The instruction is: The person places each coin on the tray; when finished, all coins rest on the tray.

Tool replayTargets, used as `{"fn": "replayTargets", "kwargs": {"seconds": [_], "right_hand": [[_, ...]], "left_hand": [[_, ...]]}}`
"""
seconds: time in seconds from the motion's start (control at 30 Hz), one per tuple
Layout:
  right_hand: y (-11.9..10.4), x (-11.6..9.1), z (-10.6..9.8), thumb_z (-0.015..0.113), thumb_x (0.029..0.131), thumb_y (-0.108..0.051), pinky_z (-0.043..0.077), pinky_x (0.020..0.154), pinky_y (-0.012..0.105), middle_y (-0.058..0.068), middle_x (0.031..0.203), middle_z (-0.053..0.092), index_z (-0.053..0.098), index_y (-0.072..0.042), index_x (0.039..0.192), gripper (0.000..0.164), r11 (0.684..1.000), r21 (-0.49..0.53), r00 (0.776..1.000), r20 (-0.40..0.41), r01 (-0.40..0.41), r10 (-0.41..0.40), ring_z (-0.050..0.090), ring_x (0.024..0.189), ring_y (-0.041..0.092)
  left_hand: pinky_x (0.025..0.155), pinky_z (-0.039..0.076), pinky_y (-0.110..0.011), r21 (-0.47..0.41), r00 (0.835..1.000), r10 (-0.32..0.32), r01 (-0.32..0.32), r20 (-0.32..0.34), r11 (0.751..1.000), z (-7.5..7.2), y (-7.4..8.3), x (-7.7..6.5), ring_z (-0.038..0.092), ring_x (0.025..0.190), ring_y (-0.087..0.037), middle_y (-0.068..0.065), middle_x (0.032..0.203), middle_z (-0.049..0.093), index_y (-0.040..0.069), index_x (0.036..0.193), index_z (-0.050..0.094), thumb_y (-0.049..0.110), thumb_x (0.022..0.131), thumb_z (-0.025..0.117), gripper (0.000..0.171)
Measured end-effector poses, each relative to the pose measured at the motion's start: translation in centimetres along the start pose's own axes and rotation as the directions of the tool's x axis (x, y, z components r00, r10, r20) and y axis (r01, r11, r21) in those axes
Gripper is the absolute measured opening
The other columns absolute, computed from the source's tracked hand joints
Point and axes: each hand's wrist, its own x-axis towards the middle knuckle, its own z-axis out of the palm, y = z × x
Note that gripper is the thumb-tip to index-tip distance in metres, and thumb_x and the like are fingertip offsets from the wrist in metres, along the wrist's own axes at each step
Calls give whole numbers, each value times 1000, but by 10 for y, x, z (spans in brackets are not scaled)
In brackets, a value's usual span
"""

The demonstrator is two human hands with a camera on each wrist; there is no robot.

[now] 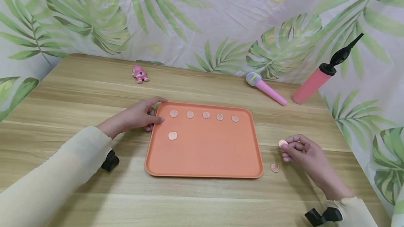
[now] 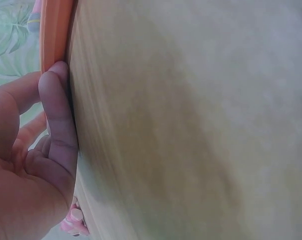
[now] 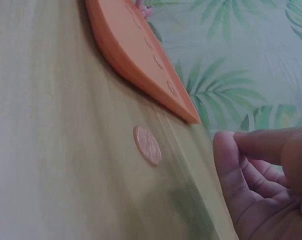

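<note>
An orange tray (image 1: 208, 153) lies on the wooden table. Along its far side runs a row of several copper coins (image 1: 206, 115), with one more coin (image 1: 172, 135) below the row's left end. My left hand (image 1: 139, 116) grips the tray's left edge near the far corner, thumb over the rim and fingers against the outside. To the right of the tray, my right hand (image 1: 304, 151) pinches a coin (image 1: 282, 143) between thumb and fingers, above the table. In the right wrist view that coin is hidden. Another coin (image 3: 148, 145) lies on the table between the tray and this hand.
At the back left stands a small pink toy figure (image 1: 140, 74). A pink toy microphone (image 1: 268, 90) lies at the back right, beside an upright, leaning pink hand pump (image 1: 315, 81) with a black nozzle. Leaf-patterned cloth (image 1: 227, 16) hangs behind the table (image 1: 202, 199).
</note>
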Motion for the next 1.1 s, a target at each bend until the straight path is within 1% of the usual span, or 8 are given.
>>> {"fn": "replayTargets", "kwargs": {"seconds": [0.13,0.23,0.33,0.5,0.73,0.9,1.0,1.1], "right_hand": [[-13,12,13,68,102,-12,64,79,23,-1,94,75,53,2,118,25,1000,-11,999,46,-20,20,72,85,8],[-21,21,27,67,103,-10,64,79,24,-2,95,75,53,2,119,24,1000,-12,995,99,-8,9,72,84,8],[-29,30,43,66,103,-8,64,79,25,-1,97,75,53,5,120,25,1000,-18,988,155,12,-9,73,84,8],[-40,49,71,67,102,-7,64,78,26,1,98,74,55,7,121,27,1000,-9,973,232,8,-6,71,83,8],[-58,73,115,69,101,-6,64,77,27,9,97,72,58,4,118,23,1000,-18,959,285,17,-11,70,81,11],[-64,84,146,67,100,-1,63,72,27,8,91,70,57,4,117,20,999,9,938,346,37,-38,68,73,12],[-64,88,160,65,100,2,63,70,27,8,88,69,57,5,115,18,999,-1,920,390,54,-50,67,70,12],[-66,92,173,65,100,1,63,69,28,10,86,68,58,5,113,15,996,-26,905,420,82,-63,67,69,13]], "left_hand": [[60,59,-26,-2,1000,-3,3,-1,1000,0,0,0,62,60,-13,-5,75,55,11,162,33,12,101,69,71],[59,59,-26,-3,1000,-4,4,0,1000,0,0,0,62,60,-12,-4,75,55,11,162,33,12,101,69,71],[59,59,-26,-7,1000,3,-3,1,1000,0,0,-1,61,60,-12,-3,74,54,10,162,32,12,101,69,72],[58,58,-26,-7,1000,10,-10,3,1000,0,2,-2,60,60,-13,-2,73,50,8,163,30,13,101,70,74],[59,57,-26,-7,1000,12,-12,2,1000,0,5,-3,60,60,-13,-2,72,52,10,163,32,13,101,69,72],[59,57,-26,3,1000,4,-4,-8,1000,-1,5,-3,61,60,-13,-3,73,53,12,162,34,12,101,69,70],[58,57,-26,4,1000,11,-11,-5,1000,-2,5,-3,61,60,-13,-3,73,54,11,162,34,13,101,69,71],[58,57,-26,-3,1000,8,-8,0,1000,-1,3,-2,61,60,-13,-3,73,53,10,162,33,13,101,69,71]]}}
